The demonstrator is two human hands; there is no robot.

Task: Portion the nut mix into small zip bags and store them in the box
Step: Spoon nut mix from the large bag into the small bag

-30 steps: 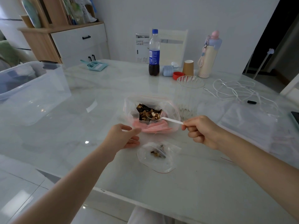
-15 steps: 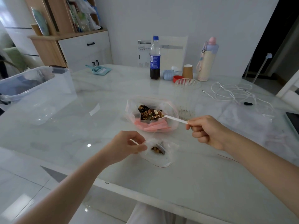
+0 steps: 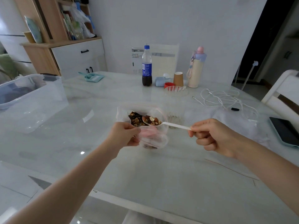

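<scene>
My left hand pinches the small zip bag open above the table; a few nuts lie at its bottom. Behind it the large bag holds nut mix. My right hand grips a white spoon heaped with nuts. The clear box sits far left. The cola bottle label is unreadable.

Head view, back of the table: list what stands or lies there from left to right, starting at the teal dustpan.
teal dustpan → cola bottle → light blue holder → red lid → paper cup → cream flask with pink cap → white cable tangle
</scene>
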